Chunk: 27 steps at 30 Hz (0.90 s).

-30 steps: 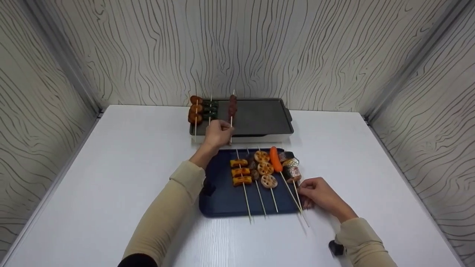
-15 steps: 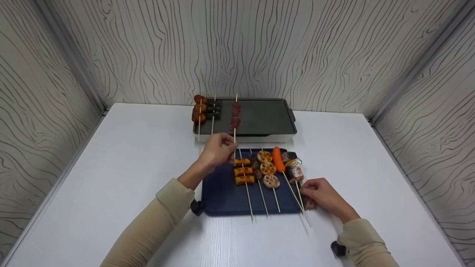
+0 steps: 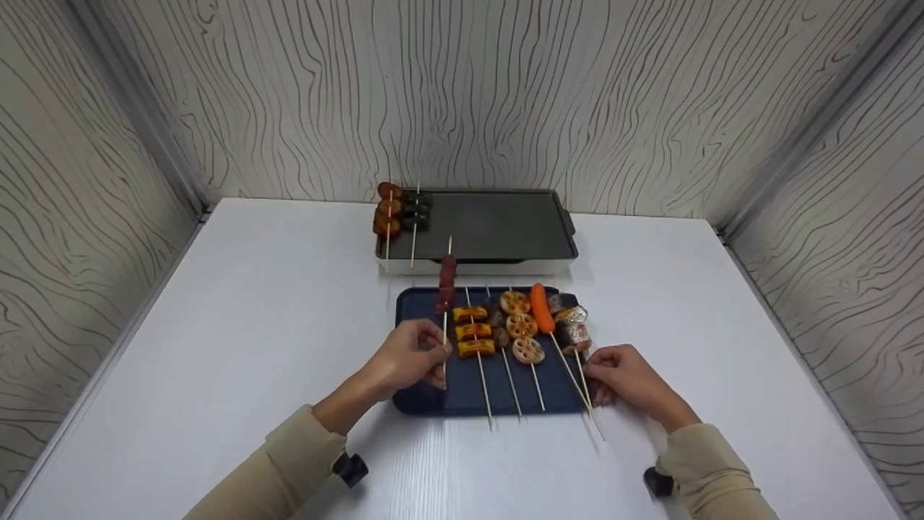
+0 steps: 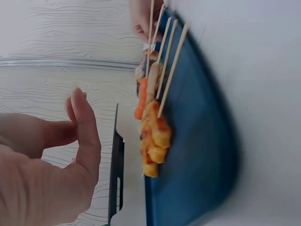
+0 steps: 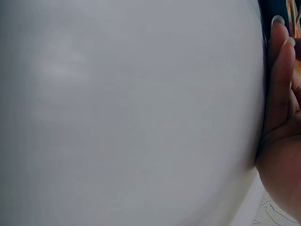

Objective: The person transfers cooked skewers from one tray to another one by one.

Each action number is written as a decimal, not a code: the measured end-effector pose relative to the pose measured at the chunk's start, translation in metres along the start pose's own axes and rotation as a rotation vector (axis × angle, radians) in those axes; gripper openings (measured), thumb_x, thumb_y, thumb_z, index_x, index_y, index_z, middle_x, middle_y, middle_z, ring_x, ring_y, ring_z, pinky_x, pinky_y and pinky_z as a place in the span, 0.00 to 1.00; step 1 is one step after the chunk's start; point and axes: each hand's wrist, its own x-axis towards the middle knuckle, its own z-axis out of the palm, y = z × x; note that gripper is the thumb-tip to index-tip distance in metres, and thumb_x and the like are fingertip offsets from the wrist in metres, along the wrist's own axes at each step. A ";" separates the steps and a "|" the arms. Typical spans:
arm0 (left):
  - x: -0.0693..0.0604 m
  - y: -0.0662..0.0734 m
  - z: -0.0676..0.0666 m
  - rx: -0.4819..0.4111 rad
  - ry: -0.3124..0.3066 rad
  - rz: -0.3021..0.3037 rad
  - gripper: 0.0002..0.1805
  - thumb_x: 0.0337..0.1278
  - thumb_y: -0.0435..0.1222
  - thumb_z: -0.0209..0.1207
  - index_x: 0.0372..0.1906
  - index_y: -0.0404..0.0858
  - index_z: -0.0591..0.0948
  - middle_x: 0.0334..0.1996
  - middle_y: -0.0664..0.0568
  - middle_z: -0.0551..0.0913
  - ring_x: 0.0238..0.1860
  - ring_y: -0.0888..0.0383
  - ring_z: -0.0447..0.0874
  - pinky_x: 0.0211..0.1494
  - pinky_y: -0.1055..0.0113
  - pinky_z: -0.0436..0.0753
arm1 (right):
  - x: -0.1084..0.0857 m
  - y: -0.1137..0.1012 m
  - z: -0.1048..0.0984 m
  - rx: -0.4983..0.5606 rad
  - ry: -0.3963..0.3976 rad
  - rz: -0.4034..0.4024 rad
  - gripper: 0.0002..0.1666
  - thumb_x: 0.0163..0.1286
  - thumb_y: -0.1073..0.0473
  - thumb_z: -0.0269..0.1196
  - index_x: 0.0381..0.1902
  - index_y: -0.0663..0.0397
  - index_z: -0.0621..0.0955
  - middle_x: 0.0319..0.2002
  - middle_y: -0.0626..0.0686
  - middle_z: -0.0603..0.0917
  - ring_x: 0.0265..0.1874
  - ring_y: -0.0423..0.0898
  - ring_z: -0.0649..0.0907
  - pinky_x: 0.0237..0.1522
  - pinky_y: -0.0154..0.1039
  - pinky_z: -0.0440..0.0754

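Observation:
My left hand [image 3: 415,354] pinches the stick of a dark red meat skewer [image 3: 447,283] above the left part of the navy tray [image 3: 422,401]; its tip points toward the grill plate. In the left wrist view, the skewer is hidden behind the hand [image 4: 70,150]. At the tray's right edge, my right hand [image 3: 628,375] holds the stick of a fish skewer [image 3: 574,336] between thumb and fingers. Beside that lie an orange sausage skewer [image 3: 540,307], a lotus root skewer [image 3: 521,325], a dark brown skewer [image 3: 500,338] and a yellow skewer [image 3: 474,331].
Behind the tray stands a black grill plate [image 3: 505,224] with a pale base. On its left side rest a skewer of browned round pieces [image 3: 388,208] and a dark green skewer [image 3: 416,211]. Patterned wall panels [image 3: 462,94] enclose the white table [image 3: 289,289].
My left hand has drawn the meat skewer off the grill plate, toward me and over the tray's left part. The right hand has stayed at the fish skewer.

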 end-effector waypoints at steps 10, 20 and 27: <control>-0.008 -0.025 0.009 0.055 -0.027 -0.035 0.04 0.70 0.25 0.56 0.44 0.25 0.75 0.35 0.31 0.83 0.21 0.58 0.85 0.33 0.56 0.88 | 0.000 0.002 -0.002 0.001 0.010 0.033 0.12 0.73 0.64 0.62 0.41 0.73 0.82 0.21 0.51 0.83 0.15 0.40 0.82 0.20 0.35 0.81; -0.007 -0.037 0.016 0.118 -0.003 -0.046 0.03 0.68 0.23 0.57 0.42 0.25 0.76 0.31 0.34 0.86 0.22 0.52 0.88 0.31 0.55 0.88 | 0.001 0.002 0.000 -0.002 -0.003 0.003 0.12 0.73 0.64 0.61 0.40 0.72 0.83 0.22 0.52 0.84 0.15 0.40 0.82 0.20 0.36 0.81; -0.003 -0.039 0.018 0.163 0.003 -0.074 0.08 0.67 0.22 0.58 0.48 0.23 0.76 0.27 0.38 0.87 0.21 0.50 0.88 0.29 0.58 0.87 | 0.002 0.002 -0.002 0.000 -0.003 0.031 0.12 0.74 0.63 0.61 0.41 0.71 0.83 0.21 0.51 0.83 0.15 0.40 0.82 0.21 0.36 0.82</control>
